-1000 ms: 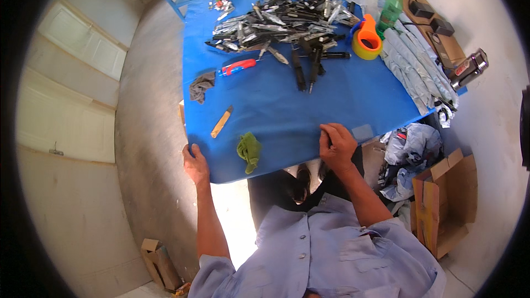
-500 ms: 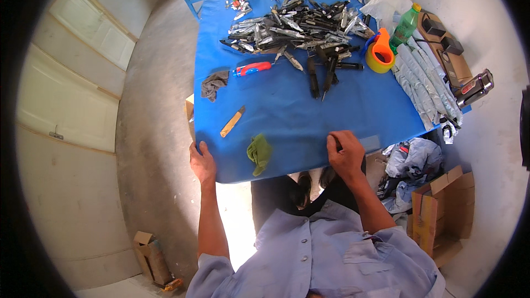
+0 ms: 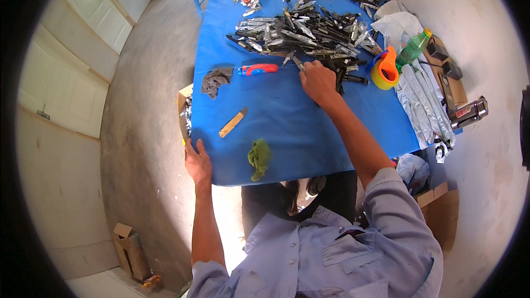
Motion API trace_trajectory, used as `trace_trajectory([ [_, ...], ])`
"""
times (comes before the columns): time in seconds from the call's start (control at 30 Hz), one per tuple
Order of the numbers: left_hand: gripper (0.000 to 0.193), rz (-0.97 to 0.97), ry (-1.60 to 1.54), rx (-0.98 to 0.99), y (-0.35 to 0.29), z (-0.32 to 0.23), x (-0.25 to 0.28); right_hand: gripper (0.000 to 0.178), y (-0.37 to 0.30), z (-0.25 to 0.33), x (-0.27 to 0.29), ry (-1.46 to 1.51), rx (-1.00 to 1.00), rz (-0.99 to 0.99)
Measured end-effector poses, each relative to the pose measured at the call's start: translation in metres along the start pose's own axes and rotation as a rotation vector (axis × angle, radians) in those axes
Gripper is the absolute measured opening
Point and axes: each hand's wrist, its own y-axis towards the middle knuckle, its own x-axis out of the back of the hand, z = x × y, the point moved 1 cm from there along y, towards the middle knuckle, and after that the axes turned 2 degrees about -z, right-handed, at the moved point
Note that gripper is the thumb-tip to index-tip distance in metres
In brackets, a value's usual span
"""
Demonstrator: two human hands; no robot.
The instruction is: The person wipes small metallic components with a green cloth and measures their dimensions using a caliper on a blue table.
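Observation:
My right hand (image 3: 319, 84) reaches over the blue-covered table (image 3: 298, 127) to the near edge of a large pile of slim black and silver tools (image 3: 326, 36). Its bent fingers close at the near end of a slim silver tool (image 3: 297, 62); the fingertips are partly hidden. My left hand (image 3: 197, 161) rests at the table's left edge near the corner, thumb apart from the fingers, holding nothing visible. Nearest to it lies a tan-handled blade (image 3: 233, 122). A green cloth (image 3: 259, 159) is crumpled by the front edge. A red and blue cutter (image 3: 258, 69) and a grey cloth (image 3: 217, 81) lie before the pile.
At the right stand an orange-and-yellow tape dispenser (image 3: 385, 73) and a tilted green bottle (image 3: 414, 48). Silvery bags (image 3: 417, 99) hang over the edge beside a metal flask (image 3: 469, 111). An open box (image 3: 185, 116) sits against the table's left side; another carton (image 3: 440, 212) is below right.
My right hand has left the front edge and moved forward to the pile, onto the silver tool. My left hand stays at the table edge. The view has shifted slightly.

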Motion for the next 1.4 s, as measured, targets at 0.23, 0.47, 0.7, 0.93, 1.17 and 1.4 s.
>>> trace_trajectory([
  [0.23, 0.044, 0.001, -0.032, -0.01, 0.0, -0.004, -0.002, 0.02, 0.018, -0.008, -0.037, -0.152, -0.091, 0.011],
  [0.47, 0.046, 0.023, -0.038, -0.001, -0.001, -0.005, 0.006, 0.026, -0.085, 0.007, 0.024, 0.575, -0.14, 0.027],
  [0.7, 0.044, 0.0, -0.06, -0.024, -0.001, -0.005, 0.006, 0.026, -0.196, 0.049, 0.092, 1.309, -0.327, 0.201],
  [0.93, 0.044, -0.123, 0.001, -0.186, 0.002, 0.006, 0.002, 0.025, -0.251, 0.062, 0.134, 1.228, -0.324, 0.089],
  [1.17, 0.035, -0.189, -0.05, -0.39, -0.026, -0.032, 0.028, 0.027, -0.28, 0.065, 0.159, 1.155, -0.273, 0.019],
  [1.4, 0.028, 0.216, -0.46, -0.245, -0.113, -0.115, 0.065, 0.028, -0.288, 0.068, 0.154, 1.046, -0.216, -0.054],
])
